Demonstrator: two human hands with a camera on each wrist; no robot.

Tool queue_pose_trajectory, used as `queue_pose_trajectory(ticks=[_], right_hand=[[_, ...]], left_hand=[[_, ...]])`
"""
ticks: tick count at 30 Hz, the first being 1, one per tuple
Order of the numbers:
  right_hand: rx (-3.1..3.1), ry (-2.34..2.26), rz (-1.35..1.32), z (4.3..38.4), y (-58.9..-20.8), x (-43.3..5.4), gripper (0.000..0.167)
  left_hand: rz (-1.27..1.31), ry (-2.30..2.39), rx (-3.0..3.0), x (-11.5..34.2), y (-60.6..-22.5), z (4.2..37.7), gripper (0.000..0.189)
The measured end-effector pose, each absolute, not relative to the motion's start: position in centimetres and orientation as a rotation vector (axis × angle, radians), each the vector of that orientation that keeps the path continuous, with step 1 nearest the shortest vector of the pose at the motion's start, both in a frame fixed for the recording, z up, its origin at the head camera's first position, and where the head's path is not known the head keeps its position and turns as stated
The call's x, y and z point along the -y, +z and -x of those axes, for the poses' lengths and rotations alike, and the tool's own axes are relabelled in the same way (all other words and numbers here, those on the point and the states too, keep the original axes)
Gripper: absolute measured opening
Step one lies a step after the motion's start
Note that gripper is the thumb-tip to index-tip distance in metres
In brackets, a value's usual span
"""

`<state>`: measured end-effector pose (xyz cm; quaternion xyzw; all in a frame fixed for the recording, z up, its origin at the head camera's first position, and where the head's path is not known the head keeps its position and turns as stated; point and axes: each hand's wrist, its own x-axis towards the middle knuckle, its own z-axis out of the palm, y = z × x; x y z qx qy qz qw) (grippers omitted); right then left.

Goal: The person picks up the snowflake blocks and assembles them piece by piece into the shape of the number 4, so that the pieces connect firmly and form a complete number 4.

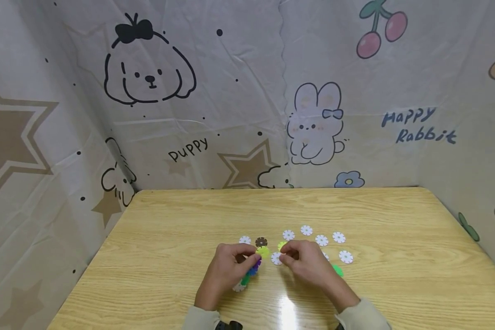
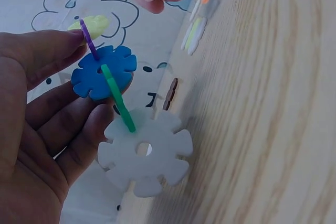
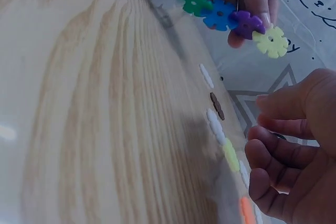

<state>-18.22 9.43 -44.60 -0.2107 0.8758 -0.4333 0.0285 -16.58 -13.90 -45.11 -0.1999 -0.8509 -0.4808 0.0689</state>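
The left hand (image 1: 228, 266) is pinching a chain of notched discs between thumb and forefinger where purple is meeting yellow, its other fingers curving loosely behind. The chain is hanging at a slant in front of the person, running from a pale yellow disc (image 3: 271, 41) through a purple disc (image 3: 247, 23), a blue disc (image 3: 218, 15) and a green disc (image 3: 194, 2) down to a white disc (image 2: 147, 153) at its low end; whether that end is touching the counter (image 1: 169, 220), I cannot tell. The right hand (image 1: 307, 261) is holding nothing, its fingers bending loosely and thumb standing apart from them, and it is hovering near a loose yellow disc (image 3: 230, 156) that is lying beside a loose white one (image 3: 214, 126). A brown disc (image 1: 261, 241) is lying just beyond the left hand, an orange disc (image 3: 247, 211) is showing below the right hand's fingers in the right wrist view, and several more white discs (image 1: 338, 237) are lying scattered beyond and to the right. A printed cloth (image 1: 239, 105) is hanging behind the counter.
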Motion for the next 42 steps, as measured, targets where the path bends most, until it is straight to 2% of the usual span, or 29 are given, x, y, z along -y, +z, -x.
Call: queue_pose_trajectory(ticks=[42], right_hand=[[-2.774,-0.896,0.690,20.5,-45.3,-7.9,0.020]], left_hand=[[0.516,-1.386,2.603,14.8,-45.1,16.7,0.007]])
